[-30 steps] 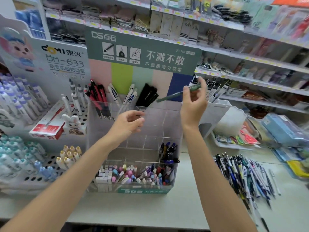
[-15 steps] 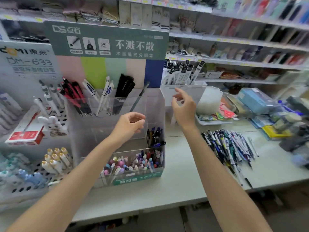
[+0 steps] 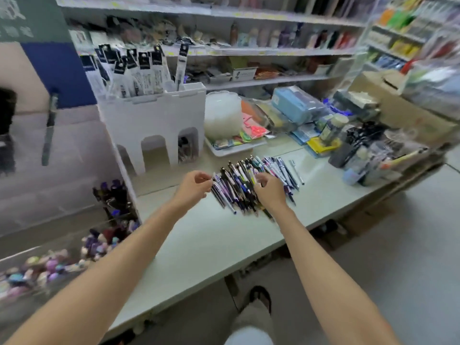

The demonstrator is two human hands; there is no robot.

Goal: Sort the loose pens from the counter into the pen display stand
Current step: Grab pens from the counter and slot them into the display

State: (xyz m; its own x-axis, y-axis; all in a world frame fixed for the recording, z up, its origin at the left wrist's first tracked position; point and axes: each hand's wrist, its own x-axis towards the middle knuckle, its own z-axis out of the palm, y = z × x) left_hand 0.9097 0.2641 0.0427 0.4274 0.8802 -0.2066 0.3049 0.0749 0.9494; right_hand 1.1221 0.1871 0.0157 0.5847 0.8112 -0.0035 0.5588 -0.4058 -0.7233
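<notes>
A heap of loose pens [image 3: 239,185] lies on the pale counter [image 3: 204,240], in the middle of the view. My left hand [image 3: 193,186] hovers at the heap's left edge, its fingers loosely curled and thumb and forefinger slightly apart by the pen ends. My right hand [image 3: 271,190] rests on the right part of the heap with fingers curled down among the pens; whether it grips one is blurred. The clear pen display stand [image 3: 82,155] fills the left side, with one green pen [image 3: 48,130] upright in an upper compartment and dark pens [image 3: 113,195] lower down.
A white castle-shaped holder [image 3: 154,120] with packaged refills stands behind the stand. A white tray [image 3: 231,148] with small items, blue packs [image 3: 296,103] and cluttered stationery [image 3: 361,148] crowd the back right. Shelves rise behind. The counter's front edge runs diagonally, with floor below.
The green pen left my right hand and now stands in the display stand. Both hands dropped from the stand to the pen heap, and my view swung right and down.
</notes>
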